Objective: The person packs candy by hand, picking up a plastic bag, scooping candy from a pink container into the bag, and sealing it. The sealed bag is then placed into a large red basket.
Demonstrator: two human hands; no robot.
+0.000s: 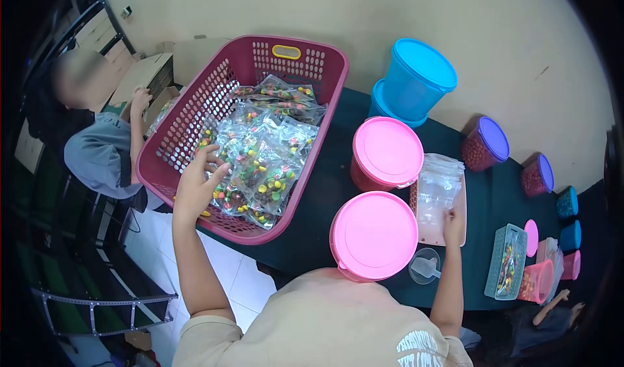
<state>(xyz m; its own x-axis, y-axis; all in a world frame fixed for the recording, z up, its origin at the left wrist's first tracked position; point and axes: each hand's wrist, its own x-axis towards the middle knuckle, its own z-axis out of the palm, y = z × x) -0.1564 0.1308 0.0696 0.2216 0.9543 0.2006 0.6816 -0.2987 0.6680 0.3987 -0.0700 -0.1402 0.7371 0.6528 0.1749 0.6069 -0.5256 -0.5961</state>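
Note:
My left hand (200, 180) is over the near left side of a maroon laundry basket (296, 221), fingers spread and nothing visible in them. Below and beside it lie clear plastic packets of colourful candies (263, 152), heaped inside the basket. To the right, my right hand (454, 226) has its fingers closed at the edge of a stack of clear plastic bags (437, 195). Those bags lie in a shallow pale tray (457, 237). How many bags the fingers pinch is too small to tell. A clear cup with a scoop (425, 266) stands just beside my right forearm.
Pink-lidded tubs (375, 235) stand between basket and tray, with stacked blue tubs (419, 74) behind. Purple-lidded jars (486, 144) and a teal basket of packets (506, 262) are at right on the dark green table (338, 146). People sit at left (104, 146) and lower right.

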